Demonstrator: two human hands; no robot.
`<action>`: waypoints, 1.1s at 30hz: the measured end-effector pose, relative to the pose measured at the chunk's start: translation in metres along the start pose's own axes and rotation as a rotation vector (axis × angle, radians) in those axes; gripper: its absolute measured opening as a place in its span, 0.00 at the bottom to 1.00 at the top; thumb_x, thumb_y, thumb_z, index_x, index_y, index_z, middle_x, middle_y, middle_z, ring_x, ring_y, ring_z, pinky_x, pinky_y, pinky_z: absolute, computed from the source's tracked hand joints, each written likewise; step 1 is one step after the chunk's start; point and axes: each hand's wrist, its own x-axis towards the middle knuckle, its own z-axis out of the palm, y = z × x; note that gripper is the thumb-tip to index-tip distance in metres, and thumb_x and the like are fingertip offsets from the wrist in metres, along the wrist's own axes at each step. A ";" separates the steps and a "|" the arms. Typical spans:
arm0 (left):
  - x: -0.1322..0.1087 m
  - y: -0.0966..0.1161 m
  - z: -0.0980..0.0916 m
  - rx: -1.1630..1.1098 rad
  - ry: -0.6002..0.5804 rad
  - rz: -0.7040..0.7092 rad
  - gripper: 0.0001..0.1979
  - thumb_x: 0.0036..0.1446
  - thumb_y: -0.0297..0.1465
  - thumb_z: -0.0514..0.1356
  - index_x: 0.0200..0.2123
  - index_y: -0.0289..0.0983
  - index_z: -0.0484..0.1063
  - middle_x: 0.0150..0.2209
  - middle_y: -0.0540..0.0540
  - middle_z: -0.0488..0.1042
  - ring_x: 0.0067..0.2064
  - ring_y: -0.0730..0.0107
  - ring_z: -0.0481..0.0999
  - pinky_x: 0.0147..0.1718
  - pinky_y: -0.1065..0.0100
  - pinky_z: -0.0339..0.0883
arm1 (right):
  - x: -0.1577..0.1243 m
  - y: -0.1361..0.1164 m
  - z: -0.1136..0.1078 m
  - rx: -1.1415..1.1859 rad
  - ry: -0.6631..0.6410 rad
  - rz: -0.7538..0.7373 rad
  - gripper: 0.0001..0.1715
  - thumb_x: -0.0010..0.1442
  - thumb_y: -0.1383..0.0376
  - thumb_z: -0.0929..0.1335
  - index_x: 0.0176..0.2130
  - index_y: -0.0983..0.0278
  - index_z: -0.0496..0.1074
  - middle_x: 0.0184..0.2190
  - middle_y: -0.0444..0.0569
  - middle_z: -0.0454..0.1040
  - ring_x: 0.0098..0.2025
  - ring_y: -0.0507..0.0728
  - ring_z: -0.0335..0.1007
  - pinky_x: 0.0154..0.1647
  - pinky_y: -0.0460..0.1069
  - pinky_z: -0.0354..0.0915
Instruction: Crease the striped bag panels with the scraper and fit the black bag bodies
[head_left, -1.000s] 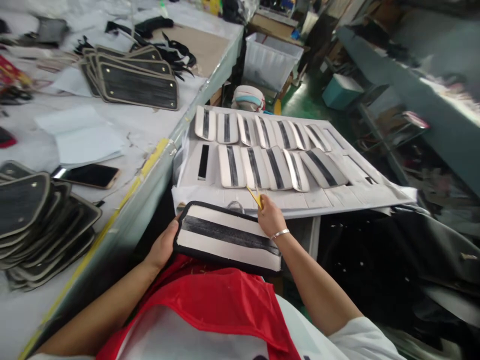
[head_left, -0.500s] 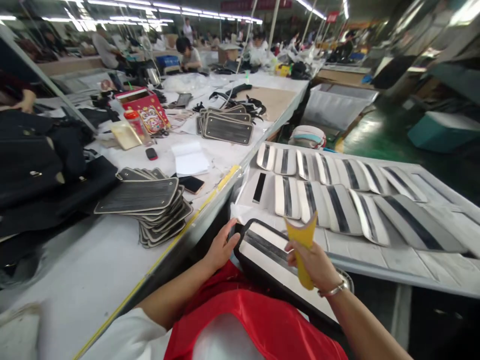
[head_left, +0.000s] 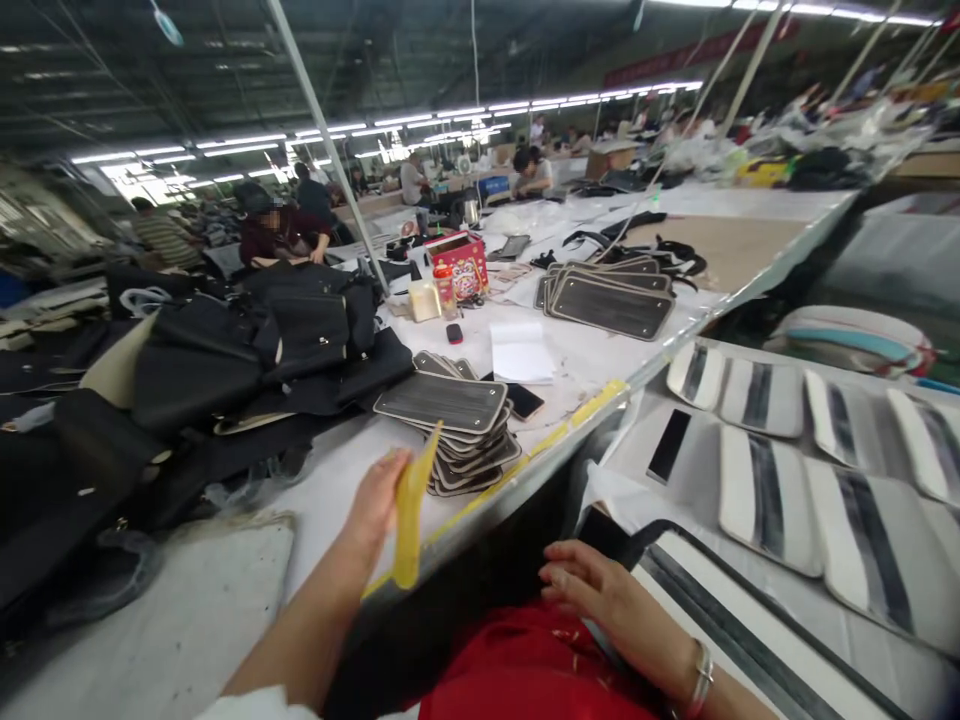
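My left hand [head_left: 377,497] is closed on a flat yellow scraper-like tool [head_left: 411,515], held upright over the near table edge. Just beyond it is a stack of dark grey panels [head_left: 442,400] with light edging and small metal studs. My right hand [head_left: 611,595] is open and holds nothing, its fingers slightly bent. It hovers beside a black-edged piece [head_left: 731,615] whose pale back carries a dark lengthwise stripe. That piece runs out of view at the lower right.
Pale panels with dark stripes [head_left: 862,540] lie in rows on the right-hand table. On the left table are black bag parts [head_left: 202,360], a phone [head_left: 523,402], a notepad [head_left: 517,352], a red box [head_left: 459,265] and another panel stack [head_left: 611,305]. A co-worker [head_left: 281,235] sits beyond.
The yellow tool has passed from my right hand to my left, which moved left toward the panel stack. My right hand is now empty. The view has swung left.
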 end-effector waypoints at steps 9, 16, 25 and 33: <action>0.046 -0.019 -0.084 1.049 0.360 0.330 0.27 0.46 0.39 0.62 0.48 0.31 0.65 0.52 0.32 0.66 0.56 0.43 0.61 0.52 0.48 0.55 | 0.059 -0.049 -0.001 -0.634 0.328 -0.523 0.11 0.59 0.61 0.60 0.36 0.61 0.69 0.33 0.47 0.73 0.35 0.55 0.69 0.40 0.50 0.64; 0.089 0.007 0.020 1.159 -0.041 0.946 0.28 0.55 0.44 0.56 0.55 0.34 0.61 0.57 0.37 0.63 0.59 0.58 0.59 0.58 0.54 0.53 | 0.093 -0.060 0.022 -1.023 0.374 -0.777 0.14 0.58 0.67 0.62 0.44 0.68 0.70 0.44 0.55 0.70 0.48 0.59 0.64 0.52 0.54 0.59; 0.114 0.024 0.031 1.113 -0.292 0.915 0.14 0.56 0.32 0.53 0.44 0.38 0.72 0.42 0.45 0.76 0.43 0.66 0.75 0.45 0.67 0.67 | 0.120 -0.044 0.047 -1.187 0.399 -0.872 0.25 0.57 0.61 0.64 0.53 0.68 0.65 0.54 0.54 0.65 0.56 0.61 0.57 0.57 0.55 0.53; 0.104 0.101 -0.008 0.749 0.515 0.839 0.19 0.57 0.40 0.52 0.41 0.29 0.67 0.37 0.38 0.75 0.38 0.62 0.75 0.39 0.62 0.69 | 0.142 -0.048 0.045 -1.229 0.418 -0.802 0.26 0.57 0.56 0.64 0.51 0.67 0.65 0.50 0.56 0.68 0.54 0.62 0.58 0.58 0.60 0.48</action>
